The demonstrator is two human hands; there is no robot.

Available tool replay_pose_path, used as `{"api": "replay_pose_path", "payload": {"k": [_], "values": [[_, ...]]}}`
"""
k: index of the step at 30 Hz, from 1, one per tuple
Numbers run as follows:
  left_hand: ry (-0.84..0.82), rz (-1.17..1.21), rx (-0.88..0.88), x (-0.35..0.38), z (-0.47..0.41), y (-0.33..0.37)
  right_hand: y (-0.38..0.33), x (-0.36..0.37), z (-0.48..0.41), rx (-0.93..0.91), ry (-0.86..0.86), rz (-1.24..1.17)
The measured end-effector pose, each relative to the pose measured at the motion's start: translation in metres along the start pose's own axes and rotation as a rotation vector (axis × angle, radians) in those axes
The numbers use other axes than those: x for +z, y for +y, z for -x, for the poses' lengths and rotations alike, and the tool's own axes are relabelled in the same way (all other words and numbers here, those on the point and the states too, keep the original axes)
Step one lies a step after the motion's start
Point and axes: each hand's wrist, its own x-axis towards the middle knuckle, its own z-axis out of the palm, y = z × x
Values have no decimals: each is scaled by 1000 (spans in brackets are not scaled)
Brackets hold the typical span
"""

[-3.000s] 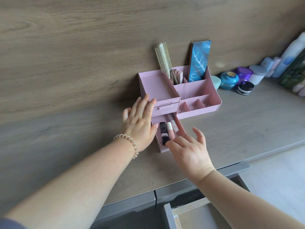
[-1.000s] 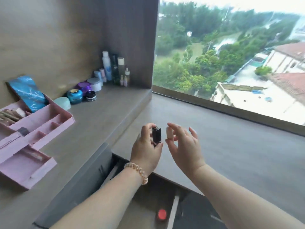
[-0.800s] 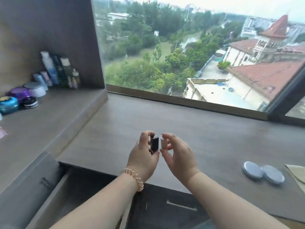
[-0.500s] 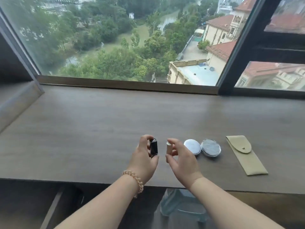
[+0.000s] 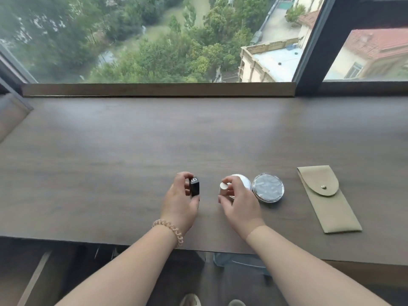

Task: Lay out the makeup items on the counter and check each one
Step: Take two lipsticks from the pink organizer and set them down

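Upright black lipstick (image 5: 194, 187), pale tube (image 5: 222, 188), held

The supporting surface is a dark wood-grain counter (image 5: 110, 162) running the full width of the view beneath a window. Two round compacts lie flat on it, right of centre and side by side: a white compact (image 5: 244, 181), partly hidden, and just beside it on the right a silver compact (image 5: 268, 187). Further right, apart from both, a beige pouch (image 5: 326, 202) with a snap flap lies flat, its flap end toward the window.
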Motion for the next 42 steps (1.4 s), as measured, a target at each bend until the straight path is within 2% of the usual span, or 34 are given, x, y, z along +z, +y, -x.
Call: {"api": "replay_pose_path", "payload": {"k": [5, 8, 17, 28, 31, 35, 42], "values": [[110, -83, 155, 15, -21, -13, 0, 21, -18, -195, 104, 83], [126, -74, 184, 20, -30, -21, 0, 31, -28, -266, 166, 121], [51, -81, 124, 25, -36, -37, 8, 45, -37, -204, 152, 239], [-3, -54, 152, 35, -37, -32, 7, 39, -32, -167, 149, 325], [-34, -73, 142, 32, -36, -30, 4, 37, -32, -143, 100, 379], [-2, -239, 209, 28, -31, -29, 0, 31, -27, -128, 54, 415], [14, -459, 212, 2, -7, -10, -17, 7, -14, -235, 65, 367]]}}
